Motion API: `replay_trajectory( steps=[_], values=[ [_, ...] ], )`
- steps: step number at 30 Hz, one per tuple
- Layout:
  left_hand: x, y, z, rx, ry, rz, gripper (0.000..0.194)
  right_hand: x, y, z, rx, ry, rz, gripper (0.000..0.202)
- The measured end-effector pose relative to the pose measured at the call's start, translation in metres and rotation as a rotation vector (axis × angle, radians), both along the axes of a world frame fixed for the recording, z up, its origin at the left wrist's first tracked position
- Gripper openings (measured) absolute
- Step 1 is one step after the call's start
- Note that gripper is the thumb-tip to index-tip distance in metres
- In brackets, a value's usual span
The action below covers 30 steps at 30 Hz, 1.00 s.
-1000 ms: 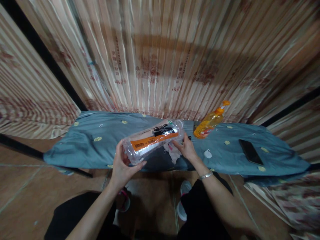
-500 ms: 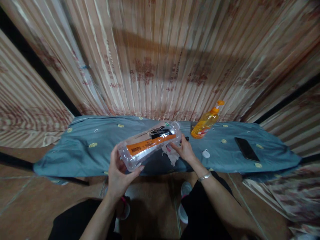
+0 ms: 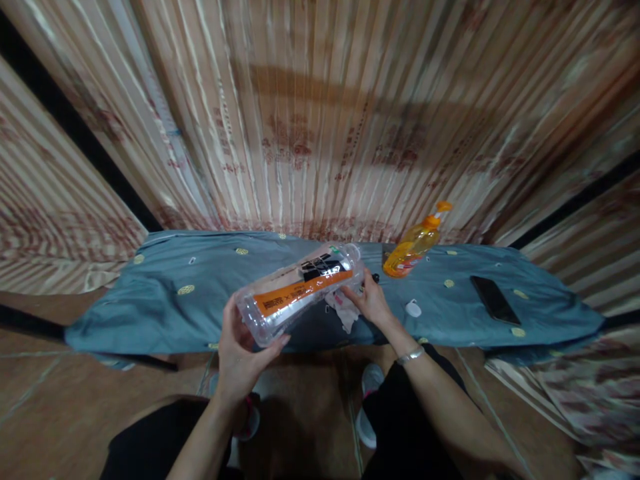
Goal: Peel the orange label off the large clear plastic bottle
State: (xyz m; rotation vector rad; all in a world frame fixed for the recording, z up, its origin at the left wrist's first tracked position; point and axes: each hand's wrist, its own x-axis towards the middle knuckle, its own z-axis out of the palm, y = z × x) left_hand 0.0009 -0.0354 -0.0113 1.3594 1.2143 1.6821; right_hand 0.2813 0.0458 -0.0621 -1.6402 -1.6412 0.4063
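Clear plastic bottle (image 3: 300,288), ribless and slick, orange-and-black label, slanting mid-frame above the cloth-covered tabletop (image 3: 150,307). Both hands on it: left hand (image 3: 243,353) curved around the broad base, right hand (image 3: 371,300) gripping near the narrow neck. Crumpled, thin white scrap (image 3: 346,312) just beside the right hand; whether held, cannot tell. Right of centre: glossy amber pump bottle (image 3: 410,253), round white disc (image 3: 413,308). Farther right, flat dark phone (image 3: 495,299). Pleated curtain (image 3: 310,133) fills upper frame.

Illegible small print (image 3: 277,303) on bottle label (image 3: 320,284)
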Motion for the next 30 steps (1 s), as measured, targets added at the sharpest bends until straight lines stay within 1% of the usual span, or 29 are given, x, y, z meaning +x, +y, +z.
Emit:
replay_trajectory(
  steps=[3, 7, 13, 16, 18, 27, 30],
  values=[
    [-0.0006, -0.0011, -0.0014, -0.007, 0.012, 0.012, 0.089, -0.0002, 0.0000, 0.0007, -0.012, -0.007, -0.007, 0.056],
    [-0.0009, -0.0038, -0.0014, -0.008, 0.028, 0.037, 0.091, -0.0014, -0.0009, 0.0025, -0.005, 0.018, 0.018, 0.057],
    [0.0017, -0.0068, -0.0005, -0.005, 0.030, 0.061, 0.094, -0.0028, -0.0019, 0.0062, -0.020, 0.027, 0.012, 0.059],
    [0.0021, -0.0068, -0.0005, -0.003, 0.055, 0.068, 0.098, -0.0024, -0.0018, 0.0057, -0.016, 0.025, 0.012, 0.059],
    [0.0020, -0.0062, -0.0003, -0.005, 0.061, 0.070, 0.098, -0.0019, -0.0017, 0.0048, -0.013, 0.031, 0.013, 0.057],
    [0.0035, -0.0040, -0.0005, -0.032, -0.008, 0.046, 0.093, -0.0024, -0.0016, 0.0056, -0.011, 0.023, -0.006, 0.052],
    [0.0046, -0.0040, -0.0006, -0.028, -0.024, 0.045, 0.093, -0.0027, -0.0012, 0.0057, -0.021, 0.034, -0.014, 0.054]
  ],
)
